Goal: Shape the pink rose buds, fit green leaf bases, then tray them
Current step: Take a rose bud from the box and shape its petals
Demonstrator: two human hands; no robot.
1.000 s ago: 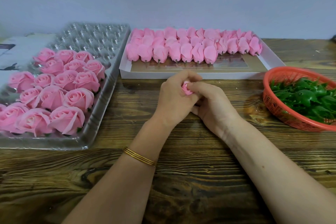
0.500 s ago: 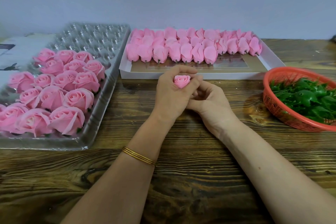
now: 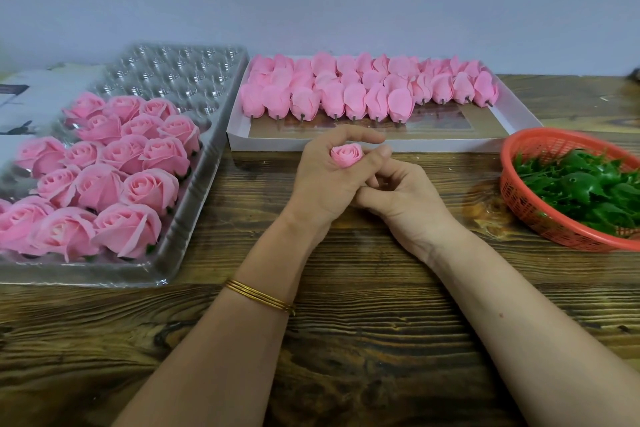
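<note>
My left hand point(image 3: 322, 180) holds one small pink rose bud point(image 3: 347, 155) upright between its thumb and curled fingers, above the table's middle. My right hand point(image 3: 405, 205) lies just right of it and lower. Its fingers are loosely curled against the left hand, and nothing shows in them. Several finished pink roses point(image 3: 104, 177) fill the near part of a clear plastic tray point(image 3: 194, 205) on the left. Several unshaped pink buds point(image 3: 346, 94) lie in rows in a white box point(image 3: 512, 115) at the back. Green leaf bases point(image 3: 585, 184) are heaped in a red basket point(image 3: 519, 198) on the right.
The wooden table point(image 3: 346, 340) runs under both forearms. The clear tray's far cells point(image 3: 180, 70) hold no roses. A white sheet or box point(image 3: 31, 97) lies at the far left behind the tray. A plain wall stands close behind everything.
My right hand has come off the bud and dropped down to the right. The bud, covered before, now shows its spiral top in my left hand.
</note>
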